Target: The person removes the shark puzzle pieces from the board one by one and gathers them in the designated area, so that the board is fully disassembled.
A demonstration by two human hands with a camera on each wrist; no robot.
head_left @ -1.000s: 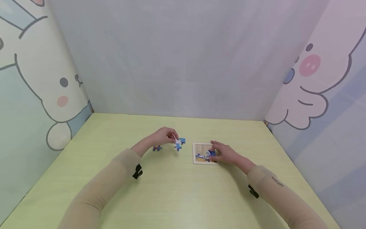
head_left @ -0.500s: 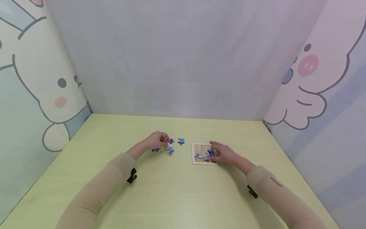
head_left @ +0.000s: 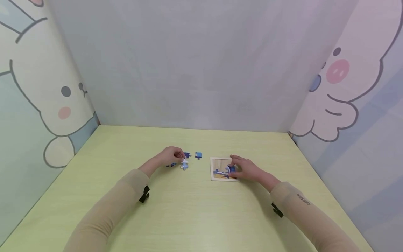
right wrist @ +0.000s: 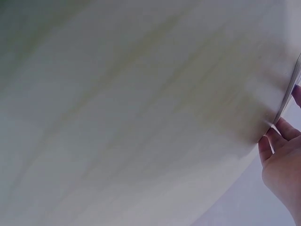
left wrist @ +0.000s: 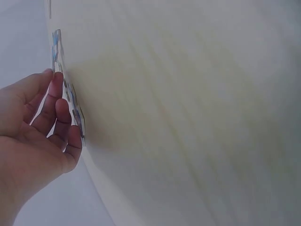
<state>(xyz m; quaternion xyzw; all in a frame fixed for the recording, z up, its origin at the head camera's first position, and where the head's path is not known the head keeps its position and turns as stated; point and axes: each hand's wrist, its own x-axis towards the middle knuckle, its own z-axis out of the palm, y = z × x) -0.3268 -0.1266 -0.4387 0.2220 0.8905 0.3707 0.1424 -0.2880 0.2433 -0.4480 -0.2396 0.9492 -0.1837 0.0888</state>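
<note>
My left hand (head_left: 170,155) pinches a white and light-blue jigsaw piece (head_left: 184,165) between thumb and fingertips. Seen from the left wrist, the piece (left wrist: 55,47) stands edge-on beyond the thumb and forefinger. Close around this hand lie a dark-blue piece (head_left: 187,154) and a partly hidden dark piece (head_left: 171,164). To the right, my right hand (head_left: 247,168) rests across the right side of a square, pale-framed puzzle tray (head_left: 211,169), fingers spread. Dark-blue, white and yellow pieces (head_left: 221,173) fill its lower and right parts; bare backing shows at the upper left. The hand hides the tray's right edge.
A light-blue piece (head_left: 198,155) lies between the left hand and the tray. The yellow-green table (head_left: 189,210) ends at a plain pale curtain (head_left: 195,70) behind, with cartoon-printed panels on both sides. Black straps (head_left: 145,194) sit at the sleeves.
My left hand has moved left and slightly nearer with the white and light-blue jigsaw piece, uncovering the dark-blue one. My right hand has stayed on the tray.
</note>
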